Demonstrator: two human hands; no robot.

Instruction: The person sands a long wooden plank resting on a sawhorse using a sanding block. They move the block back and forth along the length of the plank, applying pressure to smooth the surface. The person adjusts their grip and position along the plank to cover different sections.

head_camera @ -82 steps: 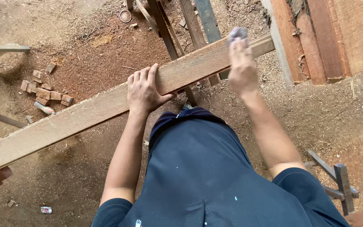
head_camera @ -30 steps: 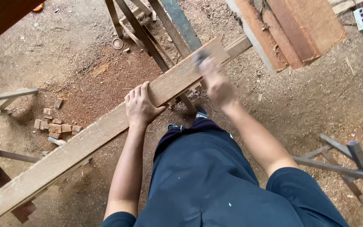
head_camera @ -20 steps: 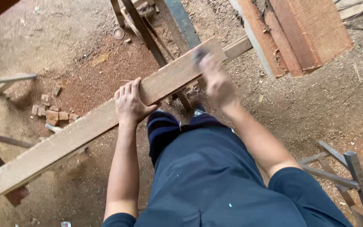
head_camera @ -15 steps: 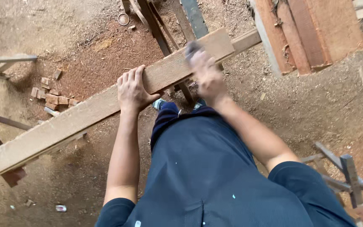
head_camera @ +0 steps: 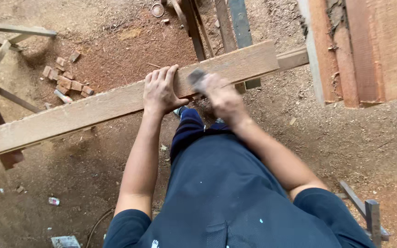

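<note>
Fingers (head_camera: 161, 76) over long pale rough plank (head_camera: 93, 110)

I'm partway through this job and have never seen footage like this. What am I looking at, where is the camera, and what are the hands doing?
There is no machine here: these are a person's two bare hands, filmed from a camera worn on their head and looking straight down, so the dark blue clothing at the bottom is their own body. A long wooden plank lies slanted across the picture above a sawdust-covered dirt floor. The left hand lies flat on the plank, fingers over its far edge. The right hand, blurred, grips a small grey block against the plank. Small wood offcuts lie on the floor.
</note>
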